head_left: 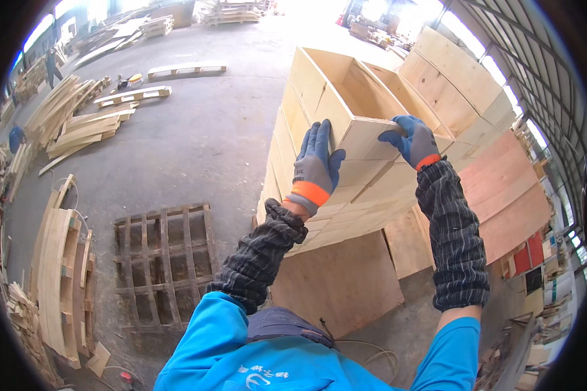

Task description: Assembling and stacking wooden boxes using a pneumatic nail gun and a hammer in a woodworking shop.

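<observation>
An open-topped plywood box (377, 137) sits at the top of a tall stack of wooden boxes (346, 210). My left hand (317, 159), in a blue and grey glove with an orange cuff, lies flat with fingers stretched against the box's left side near its front corner. With my right hand (413, 139), gloved alike, I grip the upper edge of its front panel, fingers over the rim and thumb outside. A second open box (430, 111) stands close against it on the right.
A plywood sheet (336, 277) lies at the foot of the stack. To the left on the floor is a dark slatted pallet (166, 260), with long boards (59, 274) beyond it. Reddish panels (505, 195) stand at the right. A person (53, 67) is far off at the left.
</observation>
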Motion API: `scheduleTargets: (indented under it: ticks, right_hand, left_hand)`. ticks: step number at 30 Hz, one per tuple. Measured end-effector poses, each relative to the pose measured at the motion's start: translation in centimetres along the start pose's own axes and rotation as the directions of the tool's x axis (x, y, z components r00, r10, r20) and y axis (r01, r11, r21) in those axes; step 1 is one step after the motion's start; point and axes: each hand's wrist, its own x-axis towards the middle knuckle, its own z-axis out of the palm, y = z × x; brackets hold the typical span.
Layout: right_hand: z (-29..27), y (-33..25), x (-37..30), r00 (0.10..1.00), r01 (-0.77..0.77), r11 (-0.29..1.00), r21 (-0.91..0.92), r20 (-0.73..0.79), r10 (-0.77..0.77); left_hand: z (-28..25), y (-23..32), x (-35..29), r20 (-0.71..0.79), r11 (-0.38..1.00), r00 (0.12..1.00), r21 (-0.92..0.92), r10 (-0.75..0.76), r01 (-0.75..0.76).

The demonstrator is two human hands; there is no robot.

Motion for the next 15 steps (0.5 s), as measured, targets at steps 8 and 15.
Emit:
scheduleTargets:
  ticks: [8, 15]
  right_hand:
    - [0.6, 0.2, 0.0, 0.998, -0.048, 0.999, 0.018, -0.025, 0.049]
    - [0.8, 0.8, 0.1, 0.997, -0.071, 0.997, 0.025, -0.029, 0.072]
  left_hand:
    - [0.6, -0.2, 0.1, 0.033, 0.999, 0.999, 0.013, -0.036, 0.036]
    - [1.1, -0.2, 0.2, 0.029, 0.997, 0.997, 0.037, -0.065, 0.064]
